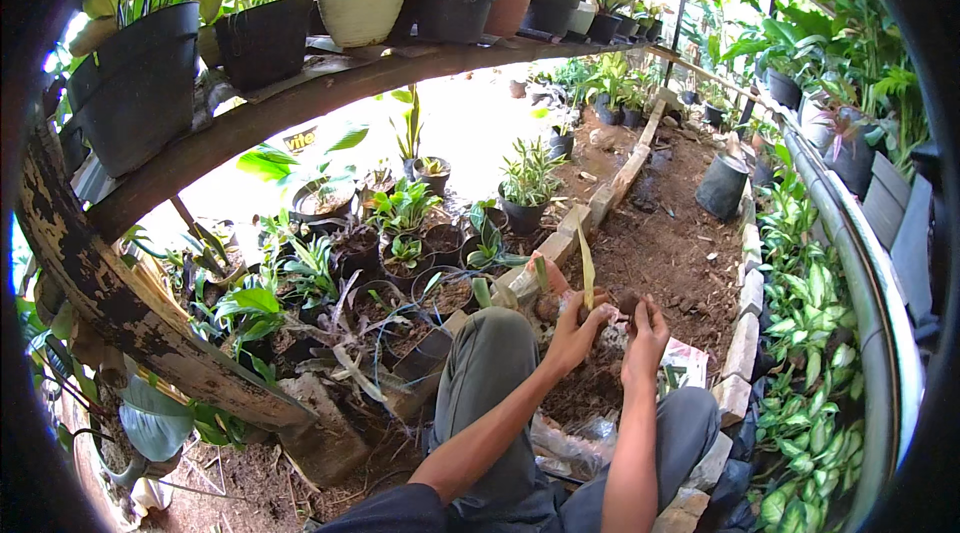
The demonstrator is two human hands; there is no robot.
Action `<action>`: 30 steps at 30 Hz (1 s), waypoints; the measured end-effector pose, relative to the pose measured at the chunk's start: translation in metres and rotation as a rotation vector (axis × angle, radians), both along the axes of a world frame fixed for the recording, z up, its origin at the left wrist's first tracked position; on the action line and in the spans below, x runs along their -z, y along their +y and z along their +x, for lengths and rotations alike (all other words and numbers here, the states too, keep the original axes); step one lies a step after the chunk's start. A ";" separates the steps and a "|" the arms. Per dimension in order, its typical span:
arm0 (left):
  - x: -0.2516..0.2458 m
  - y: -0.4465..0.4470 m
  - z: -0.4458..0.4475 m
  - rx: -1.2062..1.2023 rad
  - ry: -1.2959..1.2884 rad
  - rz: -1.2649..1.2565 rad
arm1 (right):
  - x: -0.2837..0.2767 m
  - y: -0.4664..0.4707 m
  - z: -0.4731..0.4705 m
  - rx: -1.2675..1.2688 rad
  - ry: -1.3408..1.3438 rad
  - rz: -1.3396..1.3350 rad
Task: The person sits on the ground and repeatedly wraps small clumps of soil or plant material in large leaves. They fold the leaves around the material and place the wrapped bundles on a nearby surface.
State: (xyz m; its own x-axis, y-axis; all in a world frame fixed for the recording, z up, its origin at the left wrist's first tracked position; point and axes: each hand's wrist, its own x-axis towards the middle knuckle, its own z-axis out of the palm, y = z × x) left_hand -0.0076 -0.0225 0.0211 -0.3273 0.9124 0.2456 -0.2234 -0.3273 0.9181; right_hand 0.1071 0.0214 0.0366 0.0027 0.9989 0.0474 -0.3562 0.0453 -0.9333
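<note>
Between my knees, my left hand (pixel 579 329) is closed on the base of a plant cutting with one long yellow-green leaf (pixel 586 266) pointing up. My right hand (pixel 645 334) is just to its right, fingertips together at a small brown clump (pixel 626 302); whether they grip it is unclear. Under both hands lies a heap of dark soil (pixel 577 390), with crumpled clear plastic (pixel 577 443) on its near side. A pinkish plastic bag (pixel 551 274) shows beyond my left hand. Printed paper or plastic (pixel 686 360) lies by my right knee.
A brick border (pixel 739 345) runs along the right, beside leafy variegated plants (pixel 802 383). An upturned black pot (pixel 721 186) sits on the soil bed ahead. Potted plants (pixel 401 206) crowd the left. A wooden beam (pixel 330 94) holding pots crosses above them.
</note>
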 end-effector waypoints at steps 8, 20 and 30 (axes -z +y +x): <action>-0.034 0.026 -0.003 0.125 0.033 0.016 | 0.007 0.027 -0.014 0.062 0.107 0.061; -0.070 0.097 -0.080 -0.227 0.259 0.053 | -0.044 0.101 -0.092 -0.171 -0.303 0.563; -0.022 0.105 -0.055 -0.301 0.043 -0.090 | -0.018 0.106 -0.081 -0.178 -0.186 0.277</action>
State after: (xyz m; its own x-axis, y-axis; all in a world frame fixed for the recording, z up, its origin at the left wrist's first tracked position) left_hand -0.0623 0.0822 0.0432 -0.5769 0.7950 0.1875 -0.0892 -0.2895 0.9530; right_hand 0.0257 0.1277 0.0544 -0.2043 0.9322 0.2989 -0.2070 0.2573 -0.9439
